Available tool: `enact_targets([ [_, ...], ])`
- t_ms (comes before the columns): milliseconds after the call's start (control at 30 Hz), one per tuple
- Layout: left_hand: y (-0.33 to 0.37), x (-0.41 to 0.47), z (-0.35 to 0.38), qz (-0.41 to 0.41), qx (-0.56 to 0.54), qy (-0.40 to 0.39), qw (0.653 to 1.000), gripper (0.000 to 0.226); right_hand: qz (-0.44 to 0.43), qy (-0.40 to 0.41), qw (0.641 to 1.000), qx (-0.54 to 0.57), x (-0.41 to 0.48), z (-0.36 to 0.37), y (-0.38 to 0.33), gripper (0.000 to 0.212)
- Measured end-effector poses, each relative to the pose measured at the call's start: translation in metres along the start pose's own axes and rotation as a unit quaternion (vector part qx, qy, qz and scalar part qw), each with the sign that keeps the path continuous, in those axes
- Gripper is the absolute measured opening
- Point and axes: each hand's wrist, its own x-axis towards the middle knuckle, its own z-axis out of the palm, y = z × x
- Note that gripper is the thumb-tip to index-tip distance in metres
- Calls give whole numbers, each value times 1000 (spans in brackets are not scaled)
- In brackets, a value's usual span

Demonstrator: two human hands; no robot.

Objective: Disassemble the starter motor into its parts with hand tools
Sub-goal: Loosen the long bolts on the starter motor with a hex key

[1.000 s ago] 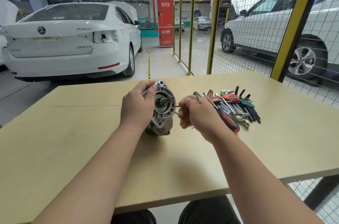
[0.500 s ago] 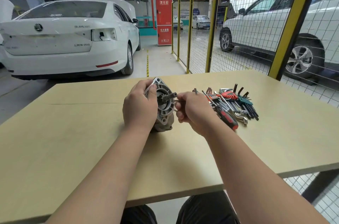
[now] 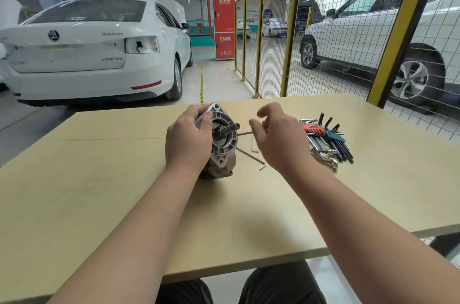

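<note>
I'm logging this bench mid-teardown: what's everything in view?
starter motor: one, grey metal, table centre
thin hex key: one, steel, between the motor's face and the right hand
loose hex keys: two, steel, right of the motor
hex key sets: two, red and green holders, table right
wrenches: silver, count unclear, by the sets
table: one, beige
sedan: one, white, back left
SUV: one, white, behind the fence
mesh fence: yellow posts, right
fire cabinet: one, red, rear
left hand: grips the motor
right hand: at the thin key, grip unclear
</note>
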Motion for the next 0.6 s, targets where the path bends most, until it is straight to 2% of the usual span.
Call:
enact_targets([
  [67,-1,1,1,0,1,2,1000,20,11,-28,997,74,-1,0,-2,23],
  [167,-2,1,2,-1,-1,7,1000,21,95,-91,976,171,0,1,-9,26],
  [300,-2,2,3,3,3,5,1000,21,119,-116,986,31,9,0,-10,28],
  [433,-5,5,1,14,15,-3,1000,23,46,-173,982,-60,12,-6,-10,30],
  [533,-6,9,1,17,20,-18,999,22,40,-215,973,-79,12,-8,-9,37],
  [600,-7,13,1,14,20,-29,999,22,4,-239,963,-123,11,-5,-9,43],
])
